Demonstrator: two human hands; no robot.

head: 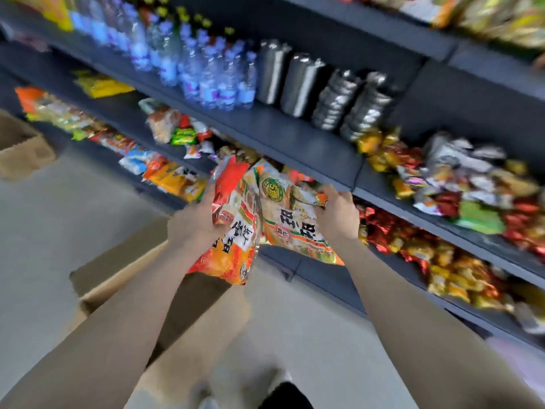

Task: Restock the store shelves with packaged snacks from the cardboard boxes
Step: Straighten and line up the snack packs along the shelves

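Note:
My left hand (197, 220) grips a large orange and red snack bag (233, 231) by its left edge. My right hand (336, 214) grips a second bag (290, 219), white with orange and green print, at its upper right corner. Both bags hang side by side in front of the dark shelf unit (309, 149), just above an open cardboard box (124, 261) on the floor below my arms. The view is blurred by motion.
The shelf above holds water bottles (206, 75) and silver packs (339, 98). Loose snack packets (460, 178) crowd the shelves to the right and lower left. Another cardboard box (20, 149) stands at the far left on the grey floor (73, 219).

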